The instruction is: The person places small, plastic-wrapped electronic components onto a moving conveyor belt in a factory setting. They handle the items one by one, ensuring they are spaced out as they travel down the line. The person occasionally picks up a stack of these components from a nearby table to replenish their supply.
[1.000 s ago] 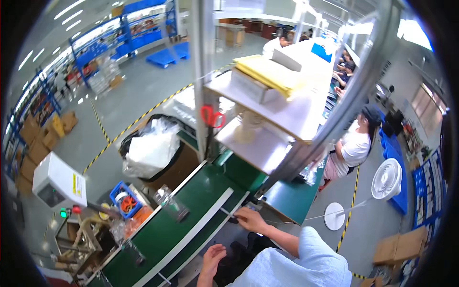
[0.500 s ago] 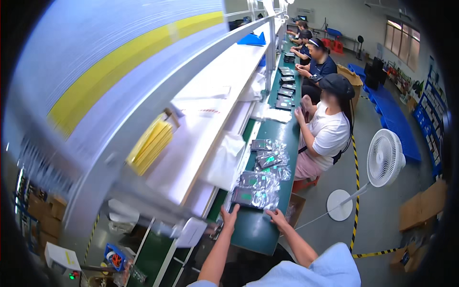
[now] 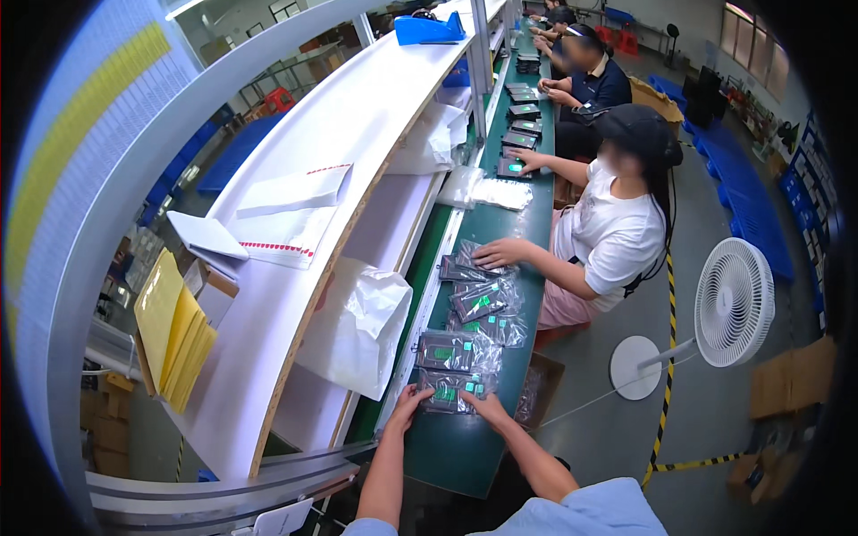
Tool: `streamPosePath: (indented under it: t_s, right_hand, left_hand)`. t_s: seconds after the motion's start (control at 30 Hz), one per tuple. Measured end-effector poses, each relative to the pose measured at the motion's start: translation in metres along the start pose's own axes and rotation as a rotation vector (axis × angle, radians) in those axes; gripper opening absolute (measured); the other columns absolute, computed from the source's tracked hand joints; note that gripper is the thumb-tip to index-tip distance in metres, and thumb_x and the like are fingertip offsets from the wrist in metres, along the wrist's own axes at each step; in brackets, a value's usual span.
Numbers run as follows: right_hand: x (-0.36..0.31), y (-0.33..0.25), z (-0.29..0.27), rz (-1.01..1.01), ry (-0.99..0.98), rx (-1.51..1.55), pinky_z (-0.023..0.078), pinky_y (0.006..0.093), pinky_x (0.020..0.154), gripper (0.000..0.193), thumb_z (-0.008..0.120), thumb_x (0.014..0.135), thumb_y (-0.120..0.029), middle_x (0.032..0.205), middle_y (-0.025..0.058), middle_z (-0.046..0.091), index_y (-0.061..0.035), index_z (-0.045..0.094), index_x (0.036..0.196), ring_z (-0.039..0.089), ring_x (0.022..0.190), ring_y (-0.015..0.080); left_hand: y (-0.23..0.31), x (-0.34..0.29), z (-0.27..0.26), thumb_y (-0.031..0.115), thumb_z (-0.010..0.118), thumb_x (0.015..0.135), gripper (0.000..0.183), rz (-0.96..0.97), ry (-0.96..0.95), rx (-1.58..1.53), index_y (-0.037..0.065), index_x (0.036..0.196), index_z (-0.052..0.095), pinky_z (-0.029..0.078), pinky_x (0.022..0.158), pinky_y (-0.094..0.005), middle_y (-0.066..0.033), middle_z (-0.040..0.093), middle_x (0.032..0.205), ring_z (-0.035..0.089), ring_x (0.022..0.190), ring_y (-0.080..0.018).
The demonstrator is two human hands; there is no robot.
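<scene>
My left hand (image 3: 407, 407) is closed on the left edge of a dark flat device in a clear plastic bag (image 3: 444, 393). My right hand (image 3: 485, 407) pinches the right end of the same bag, thumb on top. The bag lies on the green bench and has small green labels on it. Just beyond it lies another bagged device (image 3: 444, 352), and farther on several more overlap in a loose pile (image 3: 480, 302). A co-worker's hand (image 3: 500, 253) rests on the far end of that pile.
To the left runs a white shelf (image 3: 295, 295) with yellow envelopes (image 3: 174, 330) and a blue tape dispenser (image 3: 429, 29). A white bag (image 3: 357, 326) bulges from the lower shelf. Co-workers sit along the bench's right side. A white fan (image 3: 735, 302) stands right; an open carton (image 3: 541, 389) sits beside the bench.
My hands have closed on the nearest bagged device. The co-worker in white has reached out, one hand onto the pile and the other onto a farther device. My view has shifted.
</scene>
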State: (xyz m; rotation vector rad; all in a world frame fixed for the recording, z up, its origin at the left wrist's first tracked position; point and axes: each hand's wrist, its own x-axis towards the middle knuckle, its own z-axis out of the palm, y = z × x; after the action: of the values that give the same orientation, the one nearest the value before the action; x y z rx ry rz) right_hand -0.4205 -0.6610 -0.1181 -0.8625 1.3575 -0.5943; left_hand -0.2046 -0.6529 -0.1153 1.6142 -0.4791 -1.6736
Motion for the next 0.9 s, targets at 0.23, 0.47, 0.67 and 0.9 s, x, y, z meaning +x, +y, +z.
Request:
streamPosePath:
  t_s: [0.23,0.47,0.67,0.9]
  right_hand:
    - [-0.018,-0.017,-0.023,-0.186,-0.172,-0.242,0.047,0.0319,0.076,0.066,0.075,0.065,-0.041,0.1,0.0134,0.059,0.0041,0.054,0.108,0.057,0.088,0.0186]
    - [-0.022,-0.002,-0.009,-0.296,-0.717,-0.676,0.044,0.0367,0.084,0.07,0.071,0.06,-0.053,0.1,0.0207,0.058,0.0021,0.059,0.103,0.056,0.095,0.0292]
    - [0.002,0.08,0.063,-0.216,-1.079,-1.094,0.048,0.0361,0.076,0.074,0.067,0.055,-0.062,0.087,0.017,0.064,0.0034,0.064,0.089,0.061,0.083,0.0281]
    - [-0.026,0.022,0.025,-0.271,-0.727,-0.668,0.032,0.0339,0.1,0.11,0.077,0.057,-0.051,0.132,0.0255,0.035,0.0081,0.023,0.132,0.035,0.124,0.0311]
  left_hand:
    - [-0.025,-0.045,0.007,0.019,0.071,0.071,0.058,-0.124,-0.026,-0.186,0.003,0.119,0.042,0.047,0.081,-0.032,-0.0086,0.055,0.105,0.056,0.094,-0.0208]
    - [-0.135,-0.155,0.023,0.011,0.061,0.075,0.049,-0.192,0.083,-0.733,0.007,0.12,0.043,0.044,0.089,-0.0437,-0.0113,0.053,0.113,0.053,0.102,-0.0262]
    - [-0.194,-0.204,0.01,0.006,0.06,0.075,0.05,-0.259,0.089,-0.985,-0.003,0.12,0.041,0.039,0.097,-0.0433,-0.0165,0.05,0.117,0.048,0.11,-0.0298]
    - [-0.208,-0.195,-0.021,0.005,0.069,0.073,0.073,-0.283,-0.046,-0.848,0.007,0.131,0.025,0.04,0.093,-0.0487,-0.0163,0.045,0.121,0.048,0.11,-0.0297]
